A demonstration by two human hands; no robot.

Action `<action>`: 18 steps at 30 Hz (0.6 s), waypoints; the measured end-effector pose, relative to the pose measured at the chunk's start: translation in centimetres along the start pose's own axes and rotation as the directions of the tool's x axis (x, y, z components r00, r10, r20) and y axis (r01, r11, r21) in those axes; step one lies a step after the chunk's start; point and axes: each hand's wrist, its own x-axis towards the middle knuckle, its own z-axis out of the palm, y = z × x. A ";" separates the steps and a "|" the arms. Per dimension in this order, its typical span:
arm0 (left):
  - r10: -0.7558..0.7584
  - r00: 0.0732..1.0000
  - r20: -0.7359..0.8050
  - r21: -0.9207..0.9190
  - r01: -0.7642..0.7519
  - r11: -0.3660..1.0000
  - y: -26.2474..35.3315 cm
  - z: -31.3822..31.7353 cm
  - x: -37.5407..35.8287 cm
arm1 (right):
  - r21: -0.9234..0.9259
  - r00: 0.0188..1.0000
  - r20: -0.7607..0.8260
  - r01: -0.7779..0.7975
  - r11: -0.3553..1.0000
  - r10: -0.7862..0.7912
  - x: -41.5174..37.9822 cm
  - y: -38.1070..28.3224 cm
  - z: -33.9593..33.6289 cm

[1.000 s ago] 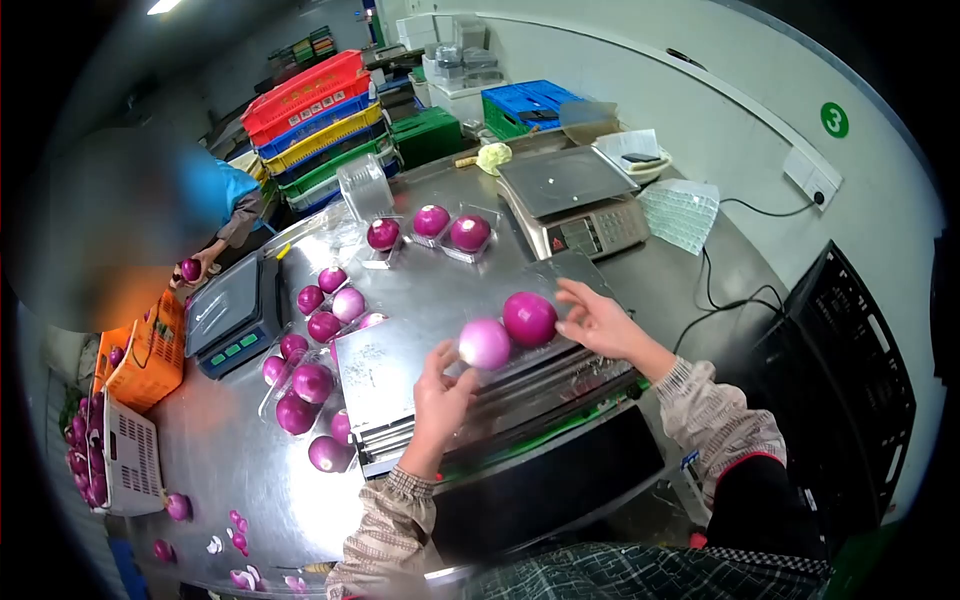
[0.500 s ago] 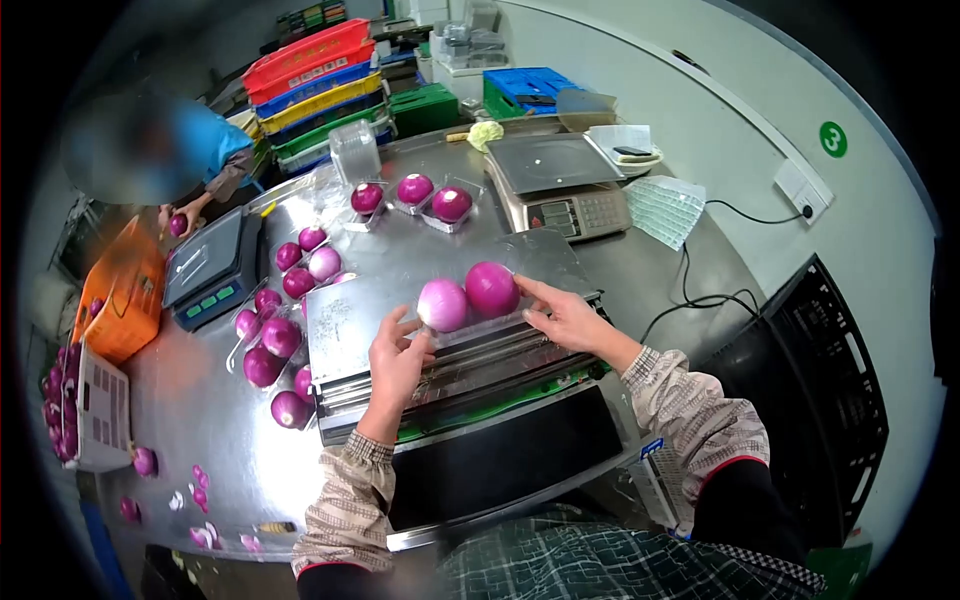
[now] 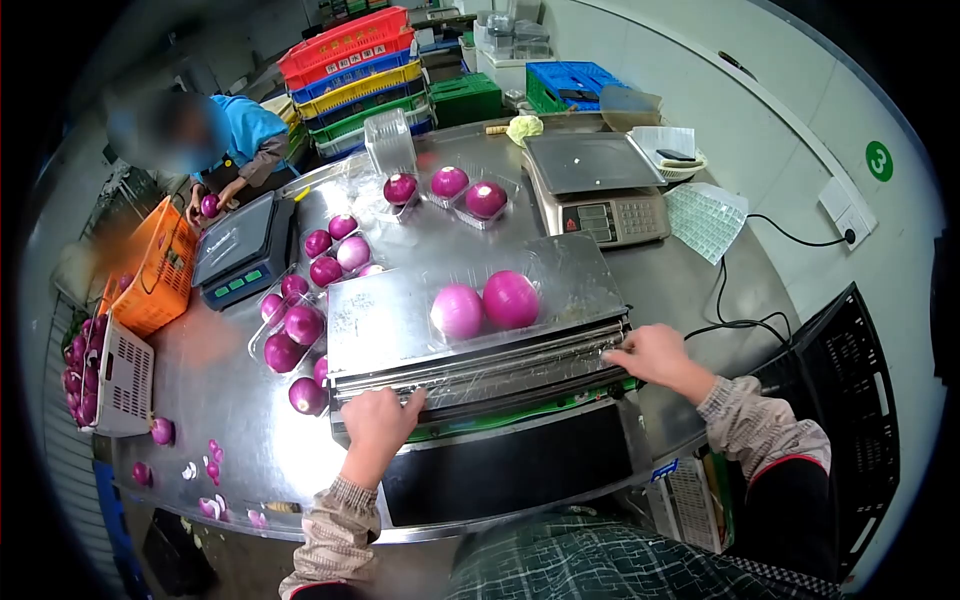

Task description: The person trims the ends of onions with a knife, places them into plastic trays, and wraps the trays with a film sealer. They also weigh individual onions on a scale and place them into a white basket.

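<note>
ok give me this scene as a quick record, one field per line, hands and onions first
left hand: at film's left end, grip unclear
right hand: at film's right end, grip unclear
front onions: two, side by side on metal plate, left one paler than right one
scales: dark one at left, silver one at back
co-worker: far left, holding an onion

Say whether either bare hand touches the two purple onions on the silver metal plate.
No: left hand and right hand are near the front edge of the plate, off the onions.
</note>
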 end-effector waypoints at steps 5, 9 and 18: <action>0.037 0.989 0.142 -0.500 0.040 0.865 -0.4 2.7 1.6 | 0.434 0.998 0.059 0.000 0.901 -0.028 1.7 -0.5 2.6; 0.016 0.760 0.650 -0.738 0.626 0.253 -2.3 -1.4 -3.5 | 0.873 0.883 0.428 -0.348 0.341 -0.193 -5.0 1.7 -0.3; -0.029 0.962 -0.272 -0.788 -0.240 -0.567 4.2 -9.6 12.6 | 0.760 0.902 -0.429 0.386 -0.523 0.042 8.9 -10.6 -9.9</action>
